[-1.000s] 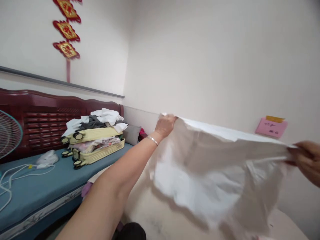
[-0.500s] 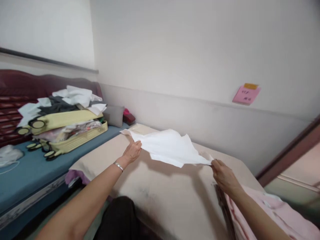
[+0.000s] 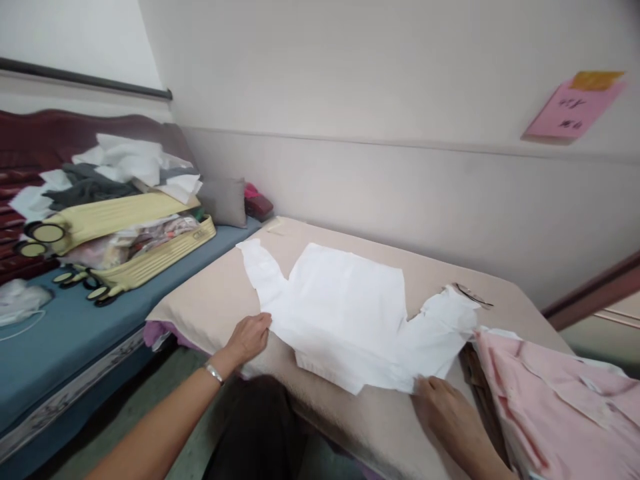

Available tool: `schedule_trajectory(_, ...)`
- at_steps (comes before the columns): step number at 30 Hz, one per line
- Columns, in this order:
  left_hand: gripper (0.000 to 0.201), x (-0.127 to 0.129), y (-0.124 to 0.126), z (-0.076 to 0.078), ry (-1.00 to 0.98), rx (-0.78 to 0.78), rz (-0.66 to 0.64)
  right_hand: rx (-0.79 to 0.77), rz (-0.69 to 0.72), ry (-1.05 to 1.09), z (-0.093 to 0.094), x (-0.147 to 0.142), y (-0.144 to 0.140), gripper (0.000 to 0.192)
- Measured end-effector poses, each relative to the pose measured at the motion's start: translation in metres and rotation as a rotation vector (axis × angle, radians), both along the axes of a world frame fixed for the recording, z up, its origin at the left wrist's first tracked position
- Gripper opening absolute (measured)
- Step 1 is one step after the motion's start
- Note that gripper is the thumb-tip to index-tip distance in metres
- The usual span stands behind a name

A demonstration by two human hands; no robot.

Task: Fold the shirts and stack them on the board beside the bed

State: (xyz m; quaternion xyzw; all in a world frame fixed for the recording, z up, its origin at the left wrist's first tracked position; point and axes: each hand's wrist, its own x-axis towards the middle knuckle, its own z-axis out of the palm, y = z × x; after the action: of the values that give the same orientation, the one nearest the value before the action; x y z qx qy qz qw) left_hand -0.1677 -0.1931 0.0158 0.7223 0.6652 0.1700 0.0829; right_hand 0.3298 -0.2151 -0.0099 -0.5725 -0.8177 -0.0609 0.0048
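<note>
White garment [image 3: 345, 313] down on the table [image 3: 215, 293] now, spread flat with both sleeves out to the sides, one reaching toward the far left corner, the other toward the pink garment [image 3: 555, 393] piled at the right end. Left hand [image 3: 249, 337] sits at the near left edge of the cloth, just under the sleeve, fingers curled against the fabric. Whether that grip pinches the edge or only rests on it, I cannot tell. Right hand [image 3: 445, 410] is at the near right corner of the hem, fingertips touching the cloth; whether it is a closed pinch or a flat press is just as hard to call from here.

By my read, this is the laying-out step: the piece is set down and its near edge is being squared. The body looks fairly smooth, but the right sleeve is rumpled and its end lies just beside the pink pile. A next move calls for smoothing from the middle outward and keeping that sleeve clear of the pink cloth.
</note>
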Motion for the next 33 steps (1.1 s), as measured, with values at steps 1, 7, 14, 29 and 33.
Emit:
schedule_trajectory(1,0.023,-0.004,0.006,0.002,-0.058,0.013,0.082,0.016,-0.004,0.01,0.005,-0.01,0.002,0.034)
schedule_trajectory(7,0.022,-0.031,0.083,0.012,-0.52,0.07,0.69,0.174,0.187,0.284,0.019,-0.117,0.02,0.022)
schedule_trajectory(14,0.026,-0.042,0.158,-0.006,-1.159,-0.018,0.745,-0.057,0.164,0.224,0.019,-0.172,0.061,0.026)
schedule_trajectory(29,0.058,-0.022,0.127,-0.02,-1.736,-0.179,0.218,-0.282,-0.299,0.223,0.028,-0.405,0.375,0.043)
schedule_trajectory(33,0.07,-0.024,0.127,-0.021,-1.874,-0.189,0.128,-0.301,-0.27,0.123,0.017,-0.424,0.387,0.043)
